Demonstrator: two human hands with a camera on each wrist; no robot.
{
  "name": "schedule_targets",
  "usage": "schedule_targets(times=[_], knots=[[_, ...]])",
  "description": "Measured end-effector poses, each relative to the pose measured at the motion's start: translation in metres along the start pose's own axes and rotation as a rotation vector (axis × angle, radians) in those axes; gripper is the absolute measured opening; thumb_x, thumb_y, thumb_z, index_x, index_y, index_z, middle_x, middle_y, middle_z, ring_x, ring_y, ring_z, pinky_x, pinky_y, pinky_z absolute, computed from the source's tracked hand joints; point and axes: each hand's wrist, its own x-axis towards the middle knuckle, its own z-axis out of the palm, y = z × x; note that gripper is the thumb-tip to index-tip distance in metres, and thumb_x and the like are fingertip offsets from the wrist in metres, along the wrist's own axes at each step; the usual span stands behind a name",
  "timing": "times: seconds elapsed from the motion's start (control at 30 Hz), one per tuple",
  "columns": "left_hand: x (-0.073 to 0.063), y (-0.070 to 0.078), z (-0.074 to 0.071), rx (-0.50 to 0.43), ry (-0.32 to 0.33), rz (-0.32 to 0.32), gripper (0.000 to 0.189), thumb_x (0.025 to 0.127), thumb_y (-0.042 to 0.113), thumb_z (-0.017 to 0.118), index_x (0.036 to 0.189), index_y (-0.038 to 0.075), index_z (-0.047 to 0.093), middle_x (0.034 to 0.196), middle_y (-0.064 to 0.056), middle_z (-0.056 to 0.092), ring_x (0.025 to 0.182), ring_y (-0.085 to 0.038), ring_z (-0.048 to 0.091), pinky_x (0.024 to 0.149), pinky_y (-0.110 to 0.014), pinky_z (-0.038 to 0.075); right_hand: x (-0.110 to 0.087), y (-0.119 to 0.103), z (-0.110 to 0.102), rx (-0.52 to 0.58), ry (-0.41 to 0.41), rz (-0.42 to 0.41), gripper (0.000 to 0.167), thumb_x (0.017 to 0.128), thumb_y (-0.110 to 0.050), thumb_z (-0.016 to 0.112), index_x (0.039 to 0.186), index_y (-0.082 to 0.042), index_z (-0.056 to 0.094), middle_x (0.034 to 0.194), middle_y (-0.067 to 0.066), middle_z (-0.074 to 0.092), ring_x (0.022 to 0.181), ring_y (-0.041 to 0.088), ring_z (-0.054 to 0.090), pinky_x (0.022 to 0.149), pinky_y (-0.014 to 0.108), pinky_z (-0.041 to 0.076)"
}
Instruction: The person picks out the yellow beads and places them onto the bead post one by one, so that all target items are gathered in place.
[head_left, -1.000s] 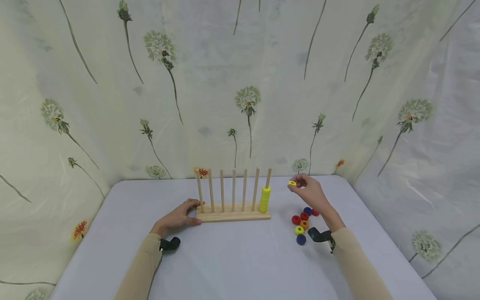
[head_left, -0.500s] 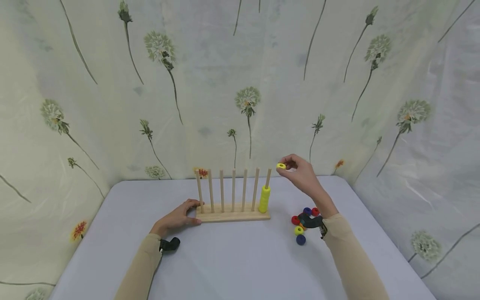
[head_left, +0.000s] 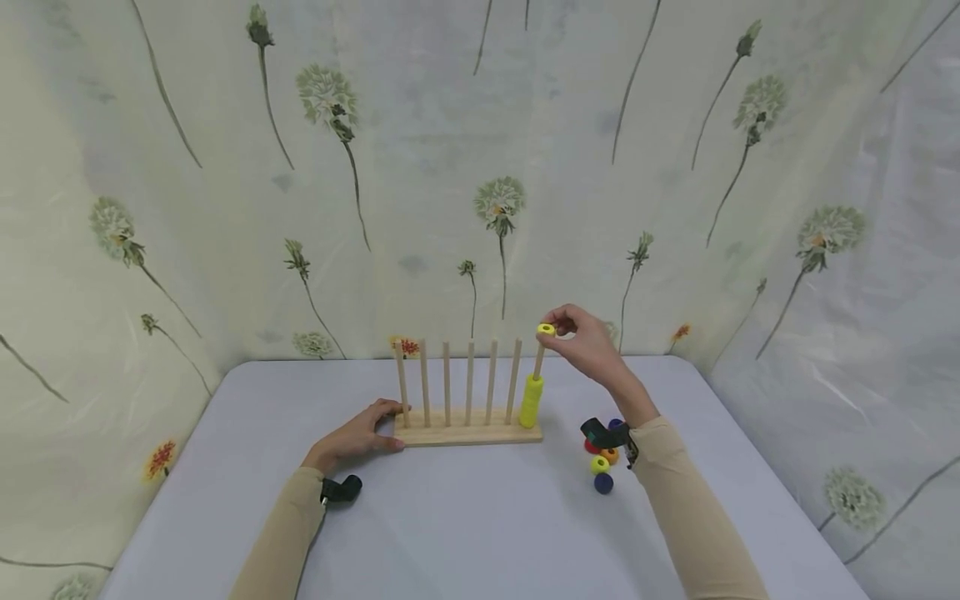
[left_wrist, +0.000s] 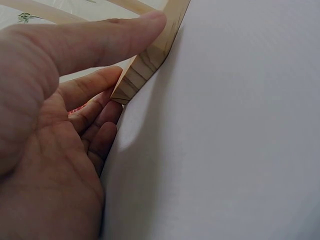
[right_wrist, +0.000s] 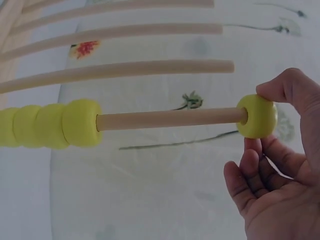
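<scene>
Thumb and fingers of my right hand point(head_left: 592, 350) pinch a yellow bead point(right_wrist: 257, 116) at the tip of the rightmost peg point(right_wrist: 170, 119). The peg's end sits in the bead's hole. Lower on that peg is a stack of yellow beads point(head_left: 530, 404), with bare wood between stack and held bead. The wooden peg rack point(head_left: 465, 433) stands on the table, its other pegs bare. At the rack's left end my left hand point(head_left: 358, 435) grips the base, thumb along the front edge point(left_wrist: 160, 37) and fingers behind the end.
Right of the rack lie loose beads: a yellow one point(head_left: 600, 465), an orange one point(head_left: 611, 455), a dark blue one point(head_left: 603, 483), and a red one point(head_left: 592, 447) partly behind the right wrist camera point(head_left: 603, 433). A flowered curtain point(head_left: 420, 167) hangs behind the table.
My right hand has carried the yellow bead left and up, from beside the rack onto the tip of the rightmost peg. The left hand keeps its grip on the base.
</scene>
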Motion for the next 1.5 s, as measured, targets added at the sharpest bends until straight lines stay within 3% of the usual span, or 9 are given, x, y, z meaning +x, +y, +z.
schedule_targets(times=[0.57, 1.03, 1.5], knots=[[0.000, 0.003, 0.003, 0.003, -0.004, -0.011, 0.074, 0.075, 0.032, 0.083, 0.138, 0.015, 0.050, 0.147, -0.007, 0.037, 0.144, -0.033, 0.025, 0.118, -0.055, 0.017, -0.008, 0.005, 0.004, -0.037, -0.034, 0.000, 0.030, 0.086, -0.030, 0.072, 0.107, -0.010, 0.061, 0.101, 0.007, 0.061, 0.093, 0.021, 0.055, 0.080, 0.035, 0.047], [0.002, -0.001, 0.002, 0.009, -0.021, 0.002, 0.074, 0.076, 0.034, 0.082, 0.139, 0.015, 0.048, 0.150, -0.008, 0.034, 0.144, -0.034, 0.022, 0.118, -0.056, 0.016, -0.015, 0.011, 0.000, 0.010, -0.040, -0.003, 0.036, 0.087, -0.032, 0.071, 0.111, -0.007, 0.059, 0.105, 0.008, 0.061, 0.095, 0.021, 0.055, 0.085, 0.036, 0.047], [0.000, -0.001, 0.001, 0.014, -0.011, -0.007, 0.076, 0.075, 0.037, 0.082, 0.139, 0.016, 0.048, 0.151, -0.007, 0.034, 0.145, -0.034, 0.022, 0.117, -0.056, 0.016, -0.060, 0.036, -0.010, -0.056, -0.041, 0.085, 0.030, 0.088, -0.023, 0.070, 0.110, -0.007, 0.059, 0.107, 0.009, 0.062, 0.099, 0.024, 0.057, 0.090, 0.041, 0.050]])
